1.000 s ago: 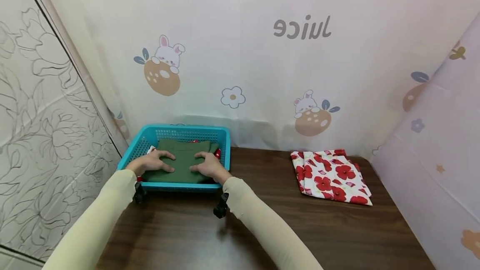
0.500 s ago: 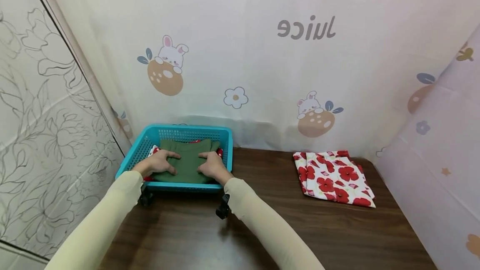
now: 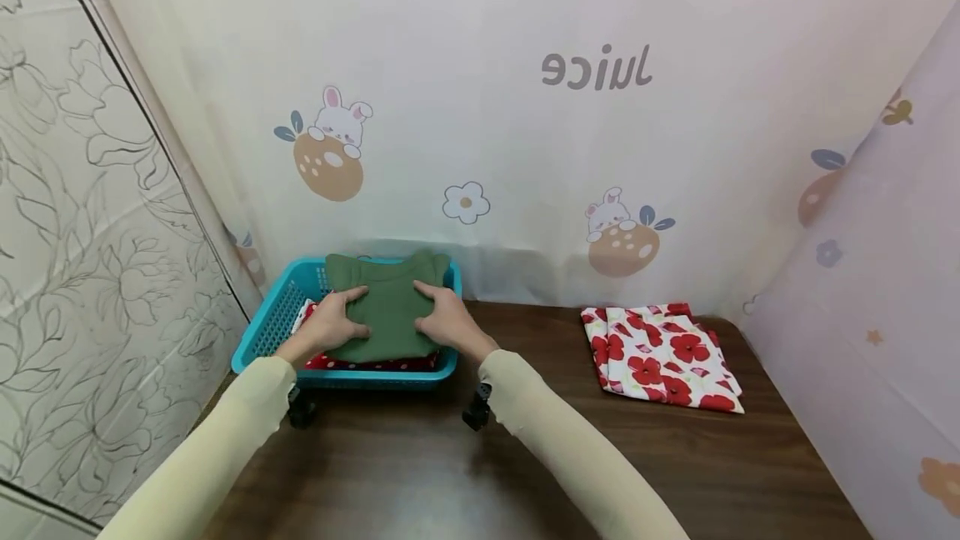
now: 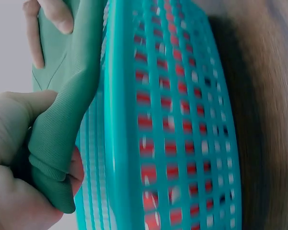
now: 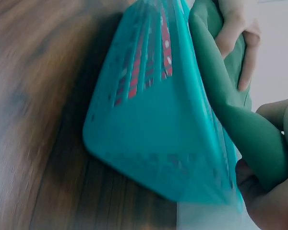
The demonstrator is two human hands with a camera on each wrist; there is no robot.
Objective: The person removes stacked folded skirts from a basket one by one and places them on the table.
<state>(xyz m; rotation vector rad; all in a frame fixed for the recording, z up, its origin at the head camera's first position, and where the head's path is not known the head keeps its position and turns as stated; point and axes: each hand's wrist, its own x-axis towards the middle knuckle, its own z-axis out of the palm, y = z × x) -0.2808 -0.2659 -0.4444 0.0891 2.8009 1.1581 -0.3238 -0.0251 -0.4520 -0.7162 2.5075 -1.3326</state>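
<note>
A folded green garment (image 3: 392,311) is held up at the level of the teal basket's rim, gripped at its two sides. My left hand (image 3: 330,325) pinches its left edge, thumb on top and fingers curled beneath, as the left wrist view shows at the cloth (image 4: 62,129). On the opposite edge my right hand (image 3: 450,319) grips the same way, with the cloth (image 5: 259,143) between thumb and fingers in the right wrist view. Below it stands the teal plastic basket (image 3: 262,338), with red and white patterned cloth (image 3: 371,363) inside, partly hidden by the garment.
A folded white cloth with red flowers (image 3: 667,357) lies on the right of the dark wooden table (image 3: 420,457). Printed curtains (image 3: 480,123) hang behind the table and on both sides. The basket stands near the back left.
The green garment has risen from inside the basket to its rim, both hands lifting it. More of the red cloth beneath shows. The flowered cloth on the right stays put.
</note>
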